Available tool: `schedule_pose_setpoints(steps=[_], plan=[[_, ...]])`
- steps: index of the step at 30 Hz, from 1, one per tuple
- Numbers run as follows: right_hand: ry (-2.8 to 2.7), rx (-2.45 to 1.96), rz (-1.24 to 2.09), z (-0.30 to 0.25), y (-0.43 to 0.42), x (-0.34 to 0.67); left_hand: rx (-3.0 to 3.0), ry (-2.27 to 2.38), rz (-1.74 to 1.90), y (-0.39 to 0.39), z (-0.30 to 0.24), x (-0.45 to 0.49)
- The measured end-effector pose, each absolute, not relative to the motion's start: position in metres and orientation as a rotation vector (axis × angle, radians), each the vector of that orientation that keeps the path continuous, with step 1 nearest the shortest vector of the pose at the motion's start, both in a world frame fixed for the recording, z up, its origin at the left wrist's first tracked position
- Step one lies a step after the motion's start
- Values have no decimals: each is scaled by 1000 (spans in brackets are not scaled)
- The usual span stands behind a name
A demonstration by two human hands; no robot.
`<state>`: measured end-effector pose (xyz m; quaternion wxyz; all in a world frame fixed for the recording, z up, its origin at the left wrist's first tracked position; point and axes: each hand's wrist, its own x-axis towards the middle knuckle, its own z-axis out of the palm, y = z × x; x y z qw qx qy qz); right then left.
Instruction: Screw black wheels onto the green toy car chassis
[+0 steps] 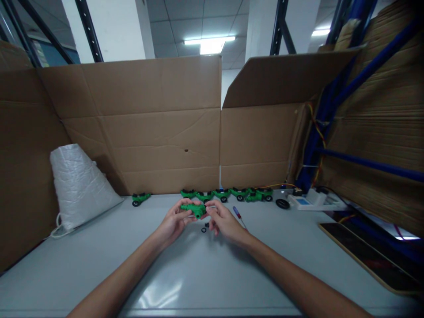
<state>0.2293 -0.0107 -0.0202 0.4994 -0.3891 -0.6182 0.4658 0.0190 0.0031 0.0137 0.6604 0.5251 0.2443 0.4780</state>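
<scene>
Right now green toy part (196,209) spans between both hands, long axis left-to-right — left hand (174,222) pinching one end, right hand (222,222) pinching other; small black ring (203,229) on table (198,274) just beneath.

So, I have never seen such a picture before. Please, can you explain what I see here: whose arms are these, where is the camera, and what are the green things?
There is one picture, taken by a camera worn on a person's head, looking forward and down. The two bare arms belong to that person. Together, the left hand and right hand hold a small green toy part above a grey table. Small black rings lie just below the hands. A screwdriver with a red and blue handle lies to the right. At the back, a row of green toy vehicles with black wheels stands along cardboard walls, one more apart to the left. A white bag sits on the left, and a loose black wheel lies on the right.
</scene>
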Motion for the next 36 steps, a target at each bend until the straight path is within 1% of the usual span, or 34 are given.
schedule_pose_setpoints(steps=[6,10,14,16,21,24,27,36], plan=[[-1494,-897,1182,-23,-7,228,1123,547,1042,4,6,21],[-1525,-921,1056,-23,-13,228,1079,657,1029,4,0,24],[-1646,-956,936,-17,-21,228,1272,700,911,4,-5,25],[-1645,-948,978,-15,-23,226,1386,725,944,5,-7,25],[-1494,-907,1247,-18,-17,222,1620,829,1081,6,-6,27],[-1477,-882,1272,-20,-14,221,1675,826,1052,5,-5,26],[-1524,-865,1203,-20,-15,222,1705,794,961,6,-6,25],[-1803,-982,852,-10,-27,229,1663,815,970,4,-4,24]])
